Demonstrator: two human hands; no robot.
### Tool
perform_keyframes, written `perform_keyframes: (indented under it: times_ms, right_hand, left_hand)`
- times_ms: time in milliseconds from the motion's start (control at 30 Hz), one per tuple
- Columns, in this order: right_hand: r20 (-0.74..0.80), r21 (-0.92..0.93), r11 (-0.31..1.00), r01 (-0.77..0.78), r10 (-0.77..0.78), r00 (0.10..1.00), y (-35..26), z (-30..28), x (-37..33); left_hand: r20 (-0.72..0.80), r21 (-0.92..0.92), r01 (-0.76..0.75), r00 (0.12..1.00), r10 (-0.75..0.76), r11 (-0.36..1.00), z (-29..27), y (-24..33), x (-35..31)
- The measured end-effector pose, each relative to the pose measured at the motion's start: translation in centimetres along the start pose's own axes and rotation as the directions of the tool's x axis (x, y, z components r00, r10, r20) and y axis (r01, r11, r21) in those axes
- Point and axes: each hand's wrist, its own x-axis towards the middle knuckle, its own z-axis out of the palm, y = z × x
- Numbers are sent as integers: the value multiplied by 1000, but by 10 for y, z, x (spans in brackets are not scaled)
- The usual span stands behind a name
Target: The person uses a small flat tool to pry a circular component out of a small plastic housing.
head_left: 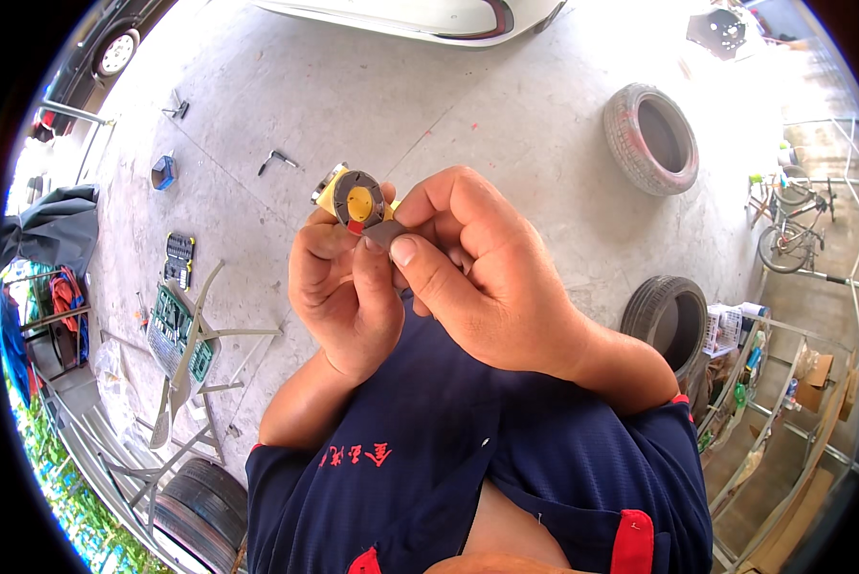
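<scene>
Raised in front of my chest is a small round part (338, 206) with a dark grey notched ring, a yellow centre and yellow edges. Silvery metal shows at its upper left, and a red bit sits at its lower edge. I cannot make out its exact kind. The fingers of my left hand (348, 297) hold it from below and behind. My right hand (491, 277) pinches a flat dark grey piece (385, 232) at the part's lower right, between thumb and forefinger. Whether that piece is joined to the ring cannot be seen.
Tyres (651, 140) lie on the concrete floor at right. To the left are a chair (188, 354) bearing a green tool case (202, 359), a black bit set (179, 258), a blue box (164, 172) and a ratchet-like tool (278, 161). A white car (401, 17) stands ahead.
</scene>
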Motion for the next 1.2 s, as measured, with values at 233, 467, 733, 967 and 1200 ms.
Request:
perform_keyframes:
  times_ms: [233,467,733,967,1200]
  right_hand:
    - [-9,11,1000,-7,7,1000,-2,1,2]
    - [1,4,1000,-7,7,1000,-1,-1,2]
    - [5,9,1000,9,-9,1000,1,-2,4]
    - [-31,-524,785,330,-404,914,-4,-19,8]
    - [120,-610,626,485,-532,838,-24,-34,27]
  left_hand:
    - [-11,11,1,1000,-1,1000,0,-1,0]
    - [4,10,3,1000,-3,1000,-1,-3,1]
    - [8,7,2,1000,-2,1000,0,-2,2]
    - [-32,-10,63,997,-64,998,2,3,10]
    - [158,-205,270,958,-240,941,-6,11,10]
